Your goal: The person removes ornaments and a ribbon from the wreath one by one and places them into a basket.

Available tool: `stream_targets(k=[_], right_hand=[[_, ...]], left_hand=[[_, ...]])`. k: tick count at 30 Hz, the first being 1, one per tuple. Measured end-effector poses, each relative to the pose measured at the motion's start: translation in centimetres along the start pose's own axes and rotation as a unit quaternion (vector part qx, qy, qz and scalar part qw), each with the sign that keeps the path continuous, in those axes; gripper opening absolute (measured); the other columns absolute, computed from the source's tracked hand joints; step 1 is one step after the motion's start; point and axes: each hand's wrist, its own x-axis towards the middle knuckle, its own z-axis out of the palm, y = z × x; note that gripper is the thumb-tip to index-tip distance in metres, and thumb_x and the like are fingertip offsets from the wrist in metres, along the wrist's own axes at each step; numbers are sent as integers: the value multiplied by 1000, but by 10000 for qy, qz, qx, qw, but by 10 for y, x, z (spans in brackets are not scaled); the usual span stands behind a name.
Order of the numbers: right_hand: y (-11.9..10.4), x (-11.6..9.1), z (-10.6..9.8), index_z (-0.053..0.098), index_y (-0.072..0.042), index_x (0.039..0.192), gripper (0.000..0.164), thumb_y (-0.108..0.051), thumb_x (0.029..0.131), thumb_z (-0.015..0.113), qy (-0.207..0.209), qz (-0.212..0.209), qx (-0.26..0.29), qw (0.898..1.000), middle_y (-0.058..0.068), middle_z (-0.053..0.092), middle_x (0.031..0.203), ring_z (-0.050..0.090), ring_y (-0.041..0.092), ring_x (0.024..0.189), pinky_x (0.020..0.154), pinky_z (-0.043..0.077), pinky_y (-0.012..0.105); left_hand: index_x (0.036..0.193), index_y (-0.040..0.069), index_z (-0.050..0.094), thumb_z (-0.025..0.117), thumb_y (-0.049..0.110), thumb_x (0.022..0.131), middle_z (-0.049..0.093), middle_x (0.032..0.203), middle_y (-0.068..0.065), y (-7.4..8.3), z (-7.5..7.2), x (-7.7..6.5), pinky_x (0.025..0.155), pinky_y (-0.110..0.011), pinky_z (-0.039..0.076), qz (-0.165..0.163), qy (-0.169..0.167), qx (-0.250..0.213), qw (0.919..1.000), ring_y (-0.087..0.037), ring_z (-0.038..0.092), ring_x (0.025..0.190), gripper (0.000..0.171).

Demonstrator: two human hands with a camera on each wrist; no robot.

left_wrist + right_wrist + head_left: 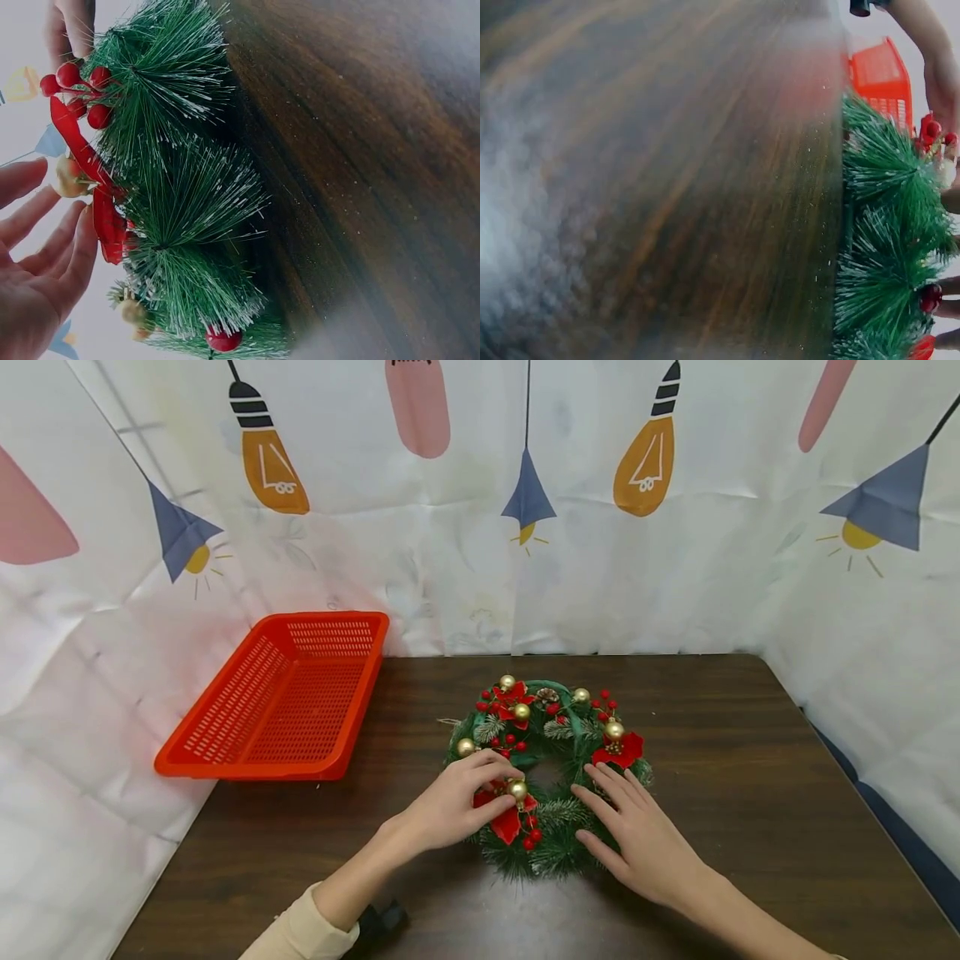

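Observation:
A green Christmas wreath (558, 852) lies on the dark wooden table, with frosted needles, red flowers, berries and gold balls. My left hand (461, 802) is at its left side, thumb and fingers around a red poinsettia (506, 827) and its gold ball (517, 789). In the left wrist view, the thumb and fingertips are right at the gold ball (69, 177) and the red petals (109, 229). My right hand (637, 835) lies over the wreath's right side with fingers spread, just below another red flower (622, 750).
A red plastic basket (352, 727) stands at the table's back left. A small black object (386, 918) shows beside the left sleeve (303, 927) near the front. Behind the table hangs a white curtain (465, 568) printed with lamps and bulbs.

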Motion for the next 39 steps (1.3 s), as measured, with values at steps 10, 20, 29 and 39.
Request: stream_targets(k=[10, 20, 29, 39], right_hand=[[3, -4, -3, 46, -11, 155, 77, -50, 95, 72, -502, 62, 45, 9987, 16, 32, 164, 28, 37, 151, 122, 21, 50], [11, -6, -1, 45, -13, 156, 81, -38, 89, 81, -335, -145, 113, 9993, 23, 27, 164, 27, 44, 149, 105, 44, 61], [13, -2, -1, 49, -12, 154, 75, -38, 91, 79, -363, -171, -265, 9988, 21, 37, 160, 33, 41, 147, 107, 43, 58], [7, -3, 0, 50, -11, 153, 67, -45, 98, 68, -453, 157, -181, 9987, 16, 36, 162, 29, 35, 150, 111, 38, 57]], left_hand=[[131, 8, 70, 70, 12, 100, 64, 124, 1, -4, 0, 0, 87, -28, 56, 273, -251, -72, 9993, -12, 64, 107, 31], [122, 8, 71, 75, 10, 95, 66, 119, 1, -8, 2, -2, 84, -27, 57, 337, -31, -234, 9992, -12, 65, 102, 28], [119, 7, 72, 80, 7, 90, 72, 119, -2, -5, -1, -4, 85, -32, 58, 398, 289, -580, 9971, -12, 67, 103, 30], [119, 7, 72, 79, 2, 90, 68, 117, 3, -5, -2, -7, 85, -31, 59, 287, 294, -1293, 9908, -12, 67, 102, 30]])
